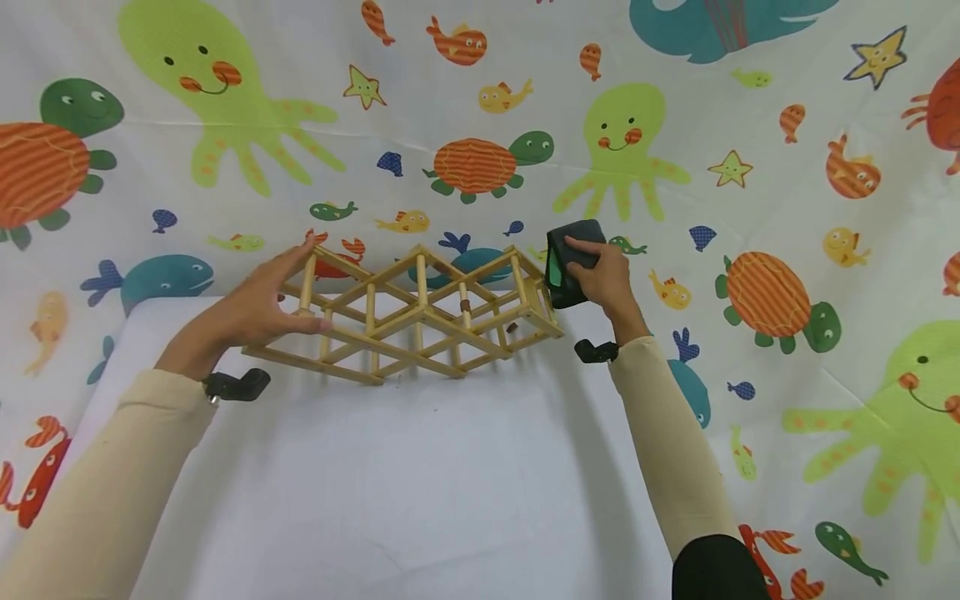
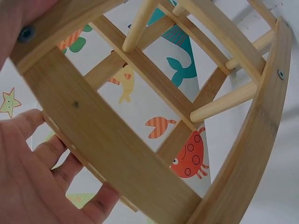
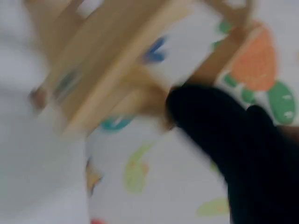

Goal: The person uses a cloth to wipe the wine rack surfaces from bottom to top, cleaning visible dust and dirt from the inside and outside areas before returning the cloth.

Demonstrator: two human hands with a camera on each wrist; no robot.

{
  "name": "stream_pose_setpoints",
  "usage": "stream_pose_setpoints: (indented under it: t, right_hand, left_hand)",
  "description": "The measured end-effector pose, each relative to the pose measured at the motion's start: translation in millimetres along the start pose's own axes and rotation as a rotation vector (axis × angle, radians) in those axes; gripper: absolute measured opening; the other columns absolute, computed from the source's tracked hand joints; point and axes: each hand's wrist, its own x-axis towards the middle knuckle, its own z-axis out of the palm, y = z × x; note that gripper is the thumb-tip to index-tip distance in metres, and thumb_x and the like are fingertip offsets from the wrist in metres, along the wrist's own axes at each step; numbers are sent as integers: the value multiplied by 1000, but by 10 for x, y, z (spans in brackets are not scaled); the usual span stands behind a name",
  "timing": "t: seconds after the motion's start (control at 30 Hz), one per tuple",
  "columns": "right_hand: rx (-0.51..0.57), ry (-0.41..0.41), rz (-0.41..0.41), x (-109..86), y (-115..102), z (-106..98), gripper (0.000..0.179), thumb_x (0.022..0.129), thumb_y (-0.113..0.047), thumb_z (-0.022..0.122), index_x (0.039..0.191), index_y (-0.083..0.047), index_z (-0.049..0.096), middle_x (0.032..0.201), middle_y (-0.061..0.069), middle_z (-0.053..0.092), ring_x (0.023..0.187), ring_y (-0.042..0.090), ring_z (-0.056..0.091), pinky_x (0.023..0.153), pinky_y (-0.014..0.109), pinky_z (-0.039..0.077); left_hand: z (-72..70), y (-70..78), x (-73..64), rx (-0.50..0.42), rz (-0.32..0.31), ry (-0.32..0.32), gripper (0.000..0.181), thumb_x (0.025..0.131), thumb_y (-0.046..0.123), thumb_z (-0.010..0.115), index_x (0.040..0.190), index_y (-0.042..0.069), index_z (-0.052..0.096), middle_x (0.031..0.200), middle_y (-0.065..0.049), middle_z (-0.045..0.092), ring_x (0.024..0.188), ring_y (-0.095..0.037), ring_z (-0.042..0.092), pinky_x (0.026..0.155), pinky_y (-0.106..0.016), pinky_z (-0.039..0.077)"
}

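Rack [image 1: 422, 313] of wood: left hand's fingers [image 1: 277, 268] grip its left end. Right hand's fingers [image 1: 587, 247] hold a dark pad [image 1: 568, 287] at its right.

We find the widest way in from the front, over the near bench [image 1: 390, 483] between the two sleeves [image 1: 675, 450]. The wooden rack [image 1: 422, 314] bars the far side of that room, with the patterned curtain [image 1: 465, 100] behind; how deep the gap there is, we cannot tell. Openings between the slats [image 2: 112, 135] run right through, though round rods [image 2: 224, 102] cut across. Of the hands, the left [image 1: 255, 304] blocks the left end; the right [image 1: 609, 279], with a dark cloth [image 1: 576, 250], obstructs the other.
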Motion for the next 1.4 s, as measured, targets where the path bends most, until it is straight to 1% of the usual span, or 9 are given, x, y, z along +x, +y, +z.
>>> stream_pose_setpoints:
  t: [0.17, 0.27, 0.4, 0.67, 0.73, 0.9, 1.0, 1.27, 1.4]
  right_hand:
    - [461, -127, 13, -14, -239, 73, 48, 101, -14, 75, 142, -37, 68, 165, 13, 44, 119, 21, 67, 87, 24, 62]
    - [539, -194, 43, -1, -300, 170, 46, 102, -16, 74, 143, -37, 68, 163, 13, 47, 101, 17, 74, 79, 25, 64]
    - [392, -258, 87, 33, -251, 222, 44, 104, -19, 71, 145, -37, 67, 159, 14, 52, 95, 17, 75, 77, 25, 63]
    - [-298, -157, 60, 13, -113, 18, 45, 102, -15, 66, 145, -27, 67, 163, 20, 49, 100, 29, 56, 78, 34, 47]
    - [-264, -121, 39, -23, -135, -39, 44, 103, -16, 67, 145, -30, 67, 163, 18, 49, 102, 28, 59, 78, 31, 48]
    - [209, -158, -16, -57, -314, -42, 46, 102, -18, 73, 144, -36, 67, 159, 19, 51, 112, 24, 70, 81, 27, 63]
    - [283, -211, 22, -12, -370, 51, 45, 102, -20, 74, 143, -38, 68, 158, 18, 51, 106, 27, 72, 80, 29, 64]
    - [-384, -144, 89, 26, -77, 88, 46, 104, -17, 65, 148, -28, 64, 162, 21, 50, 110, 35, 60, 76, 36, 49]
    - [-457, -24, 54, -39, -182, 47, 46, 103, -21, 65, 148, -33, 64, 156, 22, 57, 99, 40, 63, 70, 42, 49]
  left_hand:
    - [-11, -8, -15, 2, -11, -3, 130, 84, 37, 91, 172, 32, -4, 181, -13, 0, 163, -50, 12, 115, -78, 37]
    - [-7, -11, -13, 6, -14, -1, 130, 84, 38, 91, 172, 32, -5, 181, -14, 0, 162, -50, 12, 115, -78, 37]
    - [6, -2, 2, 14, -11, -1, 130, 84, 39, 91, 172, 32, -4, 181, -14, 1, 163, -50, 11, 115, -77, 37]
    - [32, -11, 32, 17, 1, -2, 129, 83, 37, 91, 172, 29, -3, 181, -14, 1, 162, -50, 12, 114, -77, 39]
    - [27, -13, 35, 19, -2, -7, 130, 83, 37, 91, 172, 28, -3, 181, -15, 0, 162, -51, 11, 114, -77, 39]
    - [15, -26, 33, 22, -22, -13, 130, 84, 35, 91, 172, 26, -4, 180, -18, -1, 161, -53, 12, 113, -78, 39]
    - [16, -43, 22, 20, -25, -7, 130, 84, 35, 91, 172, 26, -4, 180, -18, 0, 161, -53, 12, 113, -78, 39]
    - [39, -44, 37, 28, -16, -6, 131, 83, 38, 91, 172, 28, -4, 181, -16, 1, 162, -52, 11, 113, -77, 39]
    - [1, -45, 1, 29, -18, -2, 131, 83, 38, 91, 172, 28, -4, 181, -16, -1, 162, -52, 10, 113, -77, 39]
